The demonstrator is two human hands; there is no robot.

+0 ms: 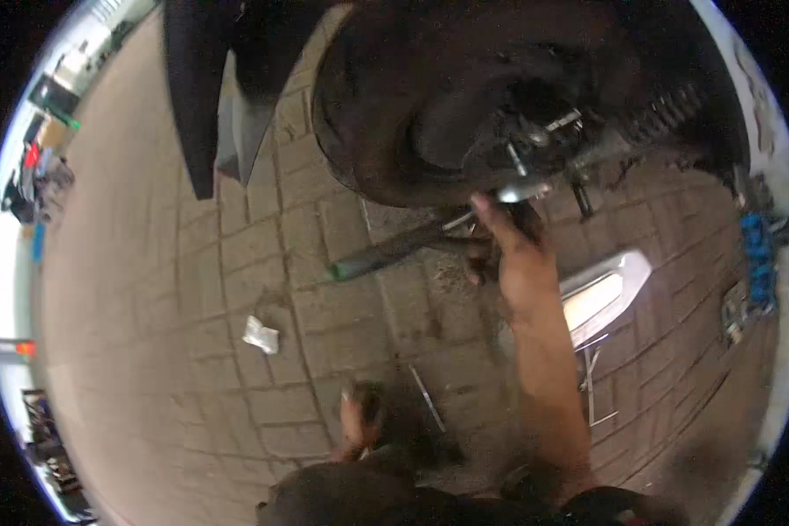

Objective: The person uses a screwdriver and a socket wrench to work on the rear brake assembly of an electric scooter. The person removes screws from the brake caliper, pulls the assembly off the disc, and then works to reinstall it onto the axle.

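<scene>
My right hand (522,241) reaches up from the lower right to the underside of a two-wheeler, beside its dark wheel (377,158). Its fingers are bent around something by a shiny metal piece (522,193), blurred, and I cannot make out what they hold. Left of the hand, a dark bar with a green end (359,266) slants across the paving. A coil spring (666,118) and metal parts (517,159) show above. My left hand is not visible. A blurred skin-coloured shape (352,421) in front of my knee looks like part of a foot.
A white-edged panel (609,294) lies on the paving (175,289) right of my forearm, with thin metal rods (592,386) below it. Another thin rod (427,399) and a crumpled white scrap (260,335) lie nearer me. A blue object (757,259) stands at the far right.
</scene>
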